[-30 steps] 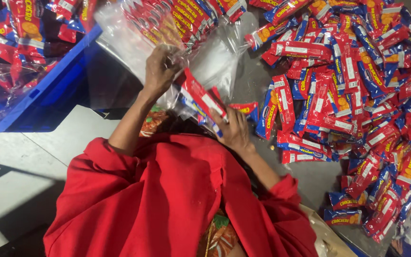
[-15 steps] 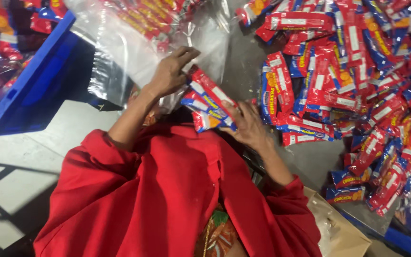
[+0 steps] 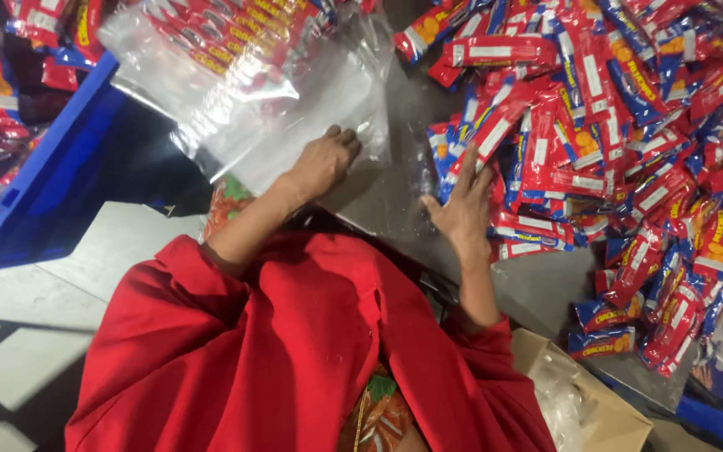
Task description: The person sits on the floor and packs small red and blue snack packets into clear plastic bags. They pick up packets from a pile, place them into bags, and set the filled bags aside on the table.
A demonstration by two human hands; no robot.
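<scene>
Kneeling or sitting low over the grey work surface (image 3: 537, 289), the person in the red top (image 3: 294, 360) is working at a clear plastic bag (image 3: 294, 100). This bag is my landmark: it is lying open-mouthed toward the person, its far end already stuffed with red snack packets (image 3: 211, 42).

The left hand (image 3: 324, 159) is resting on the near edge of the bag, fingers curled and bunched, pinching or pressing the film (I cannot tell which from here). The right hand (image 3: 466, 205) is lying just to the right of the bag, fingers spread wide and flat, fingertips touching the nearest packets of the big heap (image 3: 612, 142); it is gripping nothing.

That heap of red and blue wrapped packets is spilling across the surface to the right of the bag, running off past the top and right edges of view. Left of the bag, a blue crate (image 3: 43, 192) is holding more bagged packets, its rim close beside the film. Nearer the person than the bag, off to the right, a cardboard box (image 3: 604, 410) is sitting with crumpled clear plastic inside.
</scene>
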